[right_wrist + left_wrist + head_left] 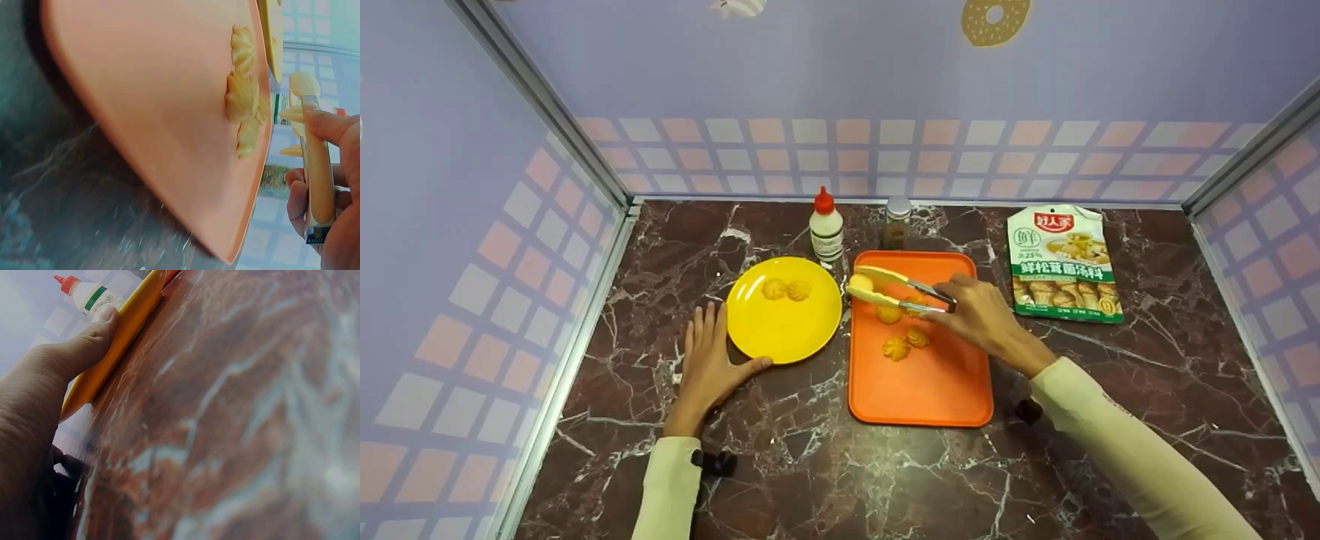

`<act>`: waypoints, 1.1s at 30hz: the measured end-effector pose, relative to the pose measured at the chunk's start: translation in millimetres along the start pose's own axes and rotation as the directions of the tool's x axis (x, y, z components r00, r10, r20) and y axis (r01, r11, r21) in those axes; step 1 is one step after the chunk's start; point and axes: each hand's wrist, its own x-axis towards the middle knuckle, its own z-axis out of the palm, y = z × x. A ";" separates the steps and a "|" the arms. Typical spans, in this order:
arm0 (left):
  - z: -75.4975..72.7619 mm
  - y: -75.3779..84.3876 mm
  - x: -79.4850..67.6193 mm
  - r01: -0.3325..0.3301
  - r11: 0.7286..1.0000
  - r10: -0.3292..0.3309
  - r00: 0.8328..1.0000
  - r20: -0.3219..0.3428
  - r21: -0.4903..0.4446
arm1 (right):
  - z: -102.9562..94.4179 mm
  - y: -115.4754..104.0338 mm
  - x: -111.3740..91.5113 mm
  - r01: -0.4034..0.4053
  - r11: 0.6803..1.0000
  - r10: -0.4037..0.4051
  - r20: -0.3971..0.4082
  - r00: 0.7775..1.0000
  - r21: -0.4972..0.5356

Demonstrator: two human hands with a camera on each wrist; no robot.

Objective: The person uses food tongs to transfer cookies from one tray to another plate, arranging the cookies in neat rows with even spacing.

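My right hand (pixel 979 315) grips metal tongs with yellow tips (pixel 887 275) over the far left part of an orange tray (pixel 922 394). Between the tips is a round yellow cookie (pixel 860 283), close to the tray's left rim. Several ridged, piped-looking cookies (pixel 895 348) lie on the tray; the tongs partly hide some. To the left, a yellow plate (pixel 784 330) bears two cookies (pixel 799 290) near its far side. My left hand (pixel 709 367) rests against the plate's left rim, fingers straight, thumb spread along the near edge. In the left wrist view the thumb (pixel 93 340) touches the rim.
Behind the plate and tray stand a red-capped squeeze bottle (pixel 826 229) and a small jar with a grey lid (pixel 896 223). A green-and-white food packet (pixel 1065 262) lies right of the tray. Walls (pixel 885 154) enclose the dark marbled tabletop (pixel 810 465) at the back and sides.
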 end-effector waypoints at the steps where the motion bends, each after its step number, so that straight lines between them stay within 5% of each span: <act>1: 0.1 0.0 -0.1 0.001 1.000 -0.001 1.000 0.000 0.000 | 1.1 -1.7 1.3 0.002 1.000 -0.002 0.003 1.000 0.005; 33: 0.5 1.8 -0.3 -0.005 1.000 0.005 1.000 -0.017 0.002 | 34.7 -36.9 29.9 0.066 0.995 -0.072 0.085 0.994 0.075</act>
